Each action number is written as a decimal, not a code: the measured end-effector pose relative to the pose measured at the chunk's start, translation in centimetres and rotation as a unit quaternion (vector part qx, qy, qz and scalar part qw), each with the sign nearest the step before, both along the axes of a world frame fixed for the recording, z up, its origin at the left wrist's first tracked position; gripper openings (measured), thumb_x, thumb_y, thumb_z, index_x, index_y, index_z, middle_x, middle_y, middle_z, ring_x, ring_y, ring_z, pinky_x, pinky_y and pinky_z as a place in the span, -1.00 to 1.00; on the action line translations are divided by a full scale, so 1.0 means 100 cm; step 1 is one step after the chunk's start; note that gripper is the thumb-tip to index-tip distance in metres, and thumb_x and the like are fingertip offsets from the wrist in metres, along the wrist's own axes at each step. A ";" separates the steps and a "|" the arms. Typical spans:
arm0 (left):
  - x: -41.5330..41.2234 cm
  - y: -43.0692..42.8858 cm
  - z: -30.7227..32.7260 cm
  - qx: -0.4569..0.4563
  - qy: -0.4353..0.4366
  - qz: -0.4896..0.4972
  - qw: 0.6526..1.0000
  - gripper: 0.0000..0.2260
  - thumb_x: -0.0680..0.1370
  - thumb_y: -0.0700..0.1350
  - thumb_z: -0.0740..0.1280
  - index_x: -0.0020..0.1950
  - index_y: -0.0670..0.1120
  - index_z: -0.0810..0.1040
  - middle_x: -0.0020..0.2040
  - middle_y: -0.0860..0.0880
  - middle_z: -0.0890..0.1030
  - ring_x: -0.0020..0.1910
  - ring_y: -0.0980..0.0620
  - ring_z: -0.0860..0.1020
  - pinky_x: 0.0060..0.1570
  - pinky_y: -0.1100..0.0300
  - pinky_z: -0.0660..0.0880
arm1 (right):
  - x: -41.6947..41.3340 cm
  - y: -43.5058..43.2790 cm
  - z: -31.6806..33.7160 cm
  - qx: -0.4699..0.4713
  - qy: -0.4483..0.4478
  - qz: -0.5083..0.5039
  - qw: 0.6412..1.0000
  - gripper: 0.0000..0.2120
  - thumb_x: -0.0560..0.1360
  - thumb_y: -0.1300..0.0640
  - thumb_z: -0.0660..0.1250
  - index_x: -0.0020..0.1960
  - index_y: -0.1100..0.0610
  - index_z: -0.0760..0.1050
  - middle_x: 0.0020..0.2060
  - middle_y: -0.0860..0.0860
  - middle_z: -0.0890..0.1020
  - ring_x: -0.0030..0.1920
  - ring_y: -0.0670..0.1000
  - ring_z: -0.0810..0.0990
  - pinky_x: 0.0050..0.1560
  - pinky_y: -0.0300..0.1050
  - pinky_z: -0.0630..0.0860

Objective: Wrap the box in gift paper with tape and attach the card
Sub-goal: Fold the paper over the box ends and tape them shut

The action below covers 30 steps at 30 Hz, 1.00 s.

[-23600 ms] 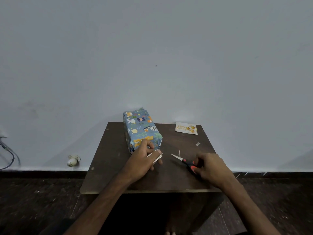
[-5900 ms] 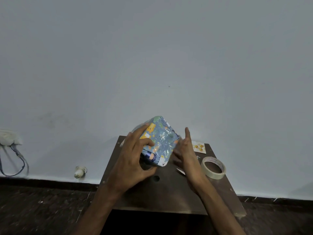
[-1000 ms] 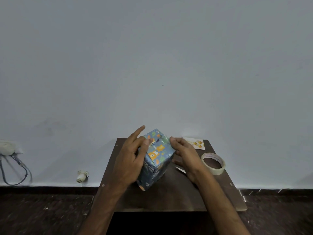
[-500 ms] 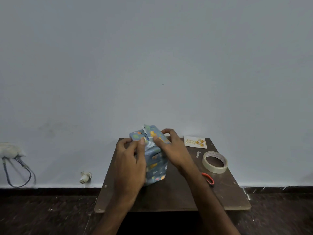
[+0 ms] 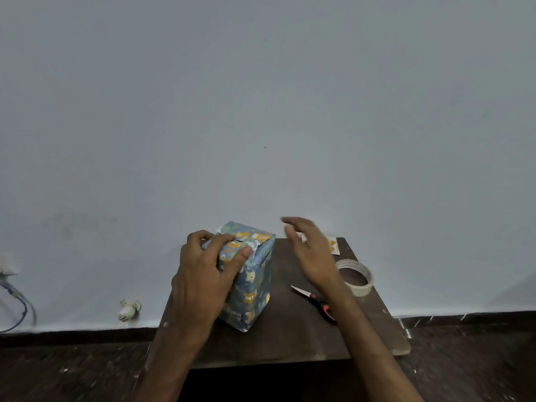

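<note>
The box [image 5: 253,285], wrapped in blue animal-print gift paper, stands on end on the dark wooden table [image 5: 290,335]. My left hand [image 5: 204,274] grips its top left edge, thumb and fingers curled over the upper face. To the right of the box my right hand [image 5: 309,250] hovers in the air, fingers relaxed and empty. The white card [image 5: 333,245] with orange print lies at the table's far right corner, partly hidden behind that hand. A roll of tape [image 5: 355,276] lies flat near the right edge.
Scissors [image 5: 314,300] with red and black handles lie on the table under my right forearm. A white wall rises right behind the table. A white plug fitting [image 5: 129,309] and a cable [image 5: 17,300] sit low on the wall at the left.
My right hand has let go of the box top and moved up and to the right. The box stands upright, still held by my left hand.
</note>
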<state>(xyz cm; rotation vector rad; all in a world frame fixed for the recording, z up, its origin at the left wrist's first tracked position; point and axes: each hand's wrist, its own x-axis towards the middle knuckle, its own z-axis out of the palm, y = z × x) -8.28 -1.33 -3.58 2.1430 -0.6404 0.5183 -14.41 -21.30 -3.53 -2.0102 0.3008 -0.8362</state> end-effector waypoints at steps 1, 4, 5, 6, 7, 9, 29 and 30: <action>-0.004 -0.003 0.001 0.019 -0.021 0.029 0.999 -0.50 0.44 0.42 0.18 0.15 0.14 0.62 0.18 0.06 0.43 0.14 0.00 0.49 -0.20 0.10 0.44 | -0.007 -0.020 -0.009 -0.032 0.041 -0.095 0.994 -0.78 0.61 0.02 0.30 0.20 0.04 0.59 0.15 -0.04 0.60 0.25 0.00 0.53 0.18 -0.18 0.43; -0.007 -0.008 -0.002 0.051 -0.085 0.065 0.993 -0.42 0.45 0.45 0.19 0.03 -0.02 0.62 0.10 -0.03 0.49 0.00 -0.07 0.56 -0.35 0.19 0.35 | -0.035 -0.058 -0.039 -0.147 0.314 -0.235 0.908 -0.63 0.52 -0.17 0.34 0.12 0.11 0.52 0.06 0.03 0.58 0.18 0.13 0.49 0.03 0.00 0.43; -0.006 -0.009 -0.004 0.061 -0.101 0.066 0.991 -0.40 0.46 0.47 0.16 0.00 -0.04 0.60 0.09 -0.01 0.50 -0.02 -0.06 0.56 -0.37 0.20 0.34 | -0.044 -0.063 -0.048 -0.173 0.386 -0.232 0.876 -0.64 0.49 -0.20 0.36 0.02 0.09 0.50 0.00 0.01 0.57 0.15 0.11 0.50 0.03 0.01 0.41; -0.005 -0.009 -0.006 0.071 -0.105 0.062 0.990 -0.40 0.46 0.47 0.12 -0.01 -0.04 0.58 0.13 0.01 0.51 -0.02 -0.06 0.56 -0.38 0.21 0.33 | -0.049 -0.063 -0.054 -0.191 0.419 -0.222 0.860 -0.71 0.49 -0.16 0.38 -0.09 0.06 0.47 -0.08 -0.02 0.57 0.09 0.08 0.53 0.06 0.00 0.39; -0.004 -0.009 -0.006 0.075 -0.103 0.055 0.990 -0.41 0.47 0.47 0.12 -0.01 -0.03 0.57 0.20 0.03 0.52 0.02 -0.05 0.55 -0.36 0.21 0.33 | -0.054 -0.062 -0.057 -0.197 0.420 -0.212 0.860 -0.80 0.49 -0.06 0.38 -0.17 0.03 0.45 -0.15 -0.05 0.57 0.03 0.05 0.56 0.10 -0.01 0.36; -0.002 -0.007 -0.007 0.069 -0.093 0.037 0.993 -0.45 0.48 0.43 0.20 0.04 -0.03 0.58 0.37 0.08 0.49 0.09 -0.02 0.52 -0.31 0.21 0.32 | -0.057 -0.058 -0.057 -0.211 0.399 -0.224 0.864 -0.88 0.47 0.16 0.33 -0.20 -0.01 0.46 -0.20 -0.08 0.57 -0.02 0.03 0.58 0.12 -0.02 0.33; -0.030 -0.021 0.003 0.169 -0.168 0.035 0.971 -0.30 0.65 0.30 -0.18 0.53 -0.10 0.38 0.62 -0.07 0.19 0.56 -0.15 0.26 0.47 -0.32 0.13 | -0.064 0.003 -0.032 0.204 -0.148 0.127 0.959 -0.81 0.40 0.41 0.45 0.01 0.30 0.68 -0.03 0.11 0.70 0.01 -0.01 0.66 -0.03 -0.24 0.53; -0.036 -0.026 0.007 0.128 -0.172 0.007 0.977 -0.32 0.66 0.29 -0.14 0.48 -0.12 0.44 0.62 -0.06 0.20 0.57 -0.11 0.25 0.54 -0.21 0.08 | -0.065 0.004 -0.030 0.206 -0.156 0.131 0.957 -0.80 0.40 0.39 0.46 0.02 0.30 0.68 -0.02 0.13 0.70 0.03 0.00 0.66 0.00 -0.23 0.53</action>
